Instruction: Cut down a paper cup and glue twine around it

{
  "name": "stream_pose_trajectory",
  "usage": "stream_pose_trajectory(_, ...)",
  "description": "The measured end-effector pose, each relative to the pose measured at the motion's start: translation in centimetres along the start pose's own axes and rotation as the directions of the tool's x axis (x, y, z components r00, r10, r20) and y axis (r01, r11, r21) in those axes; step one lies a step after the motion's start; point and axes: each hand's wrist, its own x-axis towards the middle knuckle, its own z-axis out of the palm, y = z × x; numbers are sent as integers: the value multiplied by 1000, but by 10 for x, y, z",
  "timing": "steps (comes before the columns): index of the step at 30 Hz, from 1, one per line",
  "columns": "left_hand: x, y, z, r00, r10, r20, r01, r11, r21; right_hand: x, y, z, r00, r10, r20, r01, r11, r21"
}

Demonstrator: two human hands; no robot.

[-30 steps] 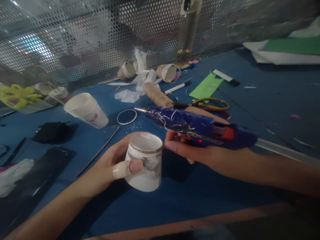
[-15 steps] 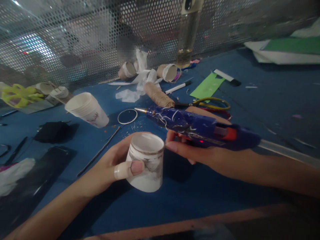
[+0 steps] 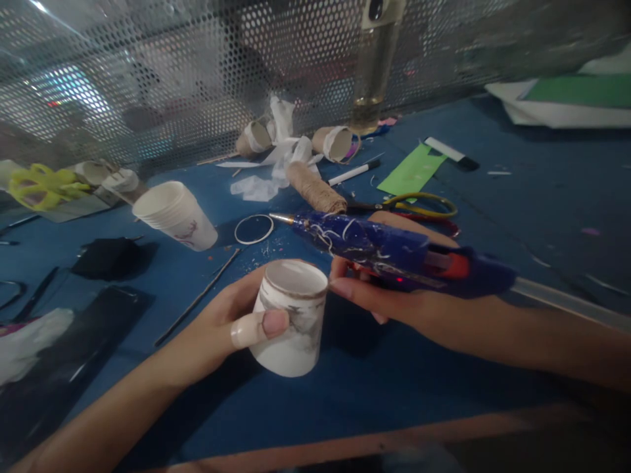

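Note:
My left hand (image 3: 241, 322) is wrapped round a white paper cup (image 3: 300, 328) with grey smudges and a brown line near its upper rim. A pale bandage (image 3: 245, 330) circles the thumb, which lies across the cup's near side. In my right hand (image 3: 365, 292) is a blue hot glue gun (image 3: 365, 243), its metal nozzle pointing left, beyond and above the cup. A clear glue stick (image 3: 566, 299) sticks out of its back end, and a small red light glows on its side. Just past the nozzle lies a thin white ring (image 3: 254, 230).
A stack of paper cups (image 3: 175, 213) leans at the left, near a black lump (image 3: 106, 257) and a thin stick (image 3: 197, 297). Behind the glue gun are twine (image 3: 315, 187), scissors (image 3: 424, 203), green paper (image 3: 411, 169) and a bottle (image 3: 377, 72). A perforated metal panel (image 3: 187, 85) borders the back.
The whole view has shifted slightly, with things appearing a little farther right. The cup is tilted and turned slightly in my left hand. The glue gun stays in my right hand.

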Motion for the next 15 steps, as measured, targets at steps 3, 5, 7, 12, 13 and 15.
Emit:
stream_pose_trajectory(3,1,0,1,1000,-23,-7,24,1000,16,3,1,1,1000,15,-2,-15,1000,8)
stream_pose_trajectory(5,2,1,2,999,-37,-7,37,999,17,4,2,2,1000,6,-13,-6,1000,11)
stream_pose_trajectory(7,2,3,4,997,-55,-49,56,998,13,5,2,3,1000,1,-17,-1,1000,0)
stream_pose_trajectory(12,1,2,4,991,-16,-131,17,1000,12,4,3,4,1000,1,-27,-2,1000,-30)
stream_pose_trajectory(13,1,2,4,992,-9,-126,10,1000,4,3,2,4,1000,2,-28,-3,999,-32)
stream_pose_trajectory(15,1,1,3,993,-5,-114,3,1000,-10,3,1,3,999,8,-33,-9,1000,-26)
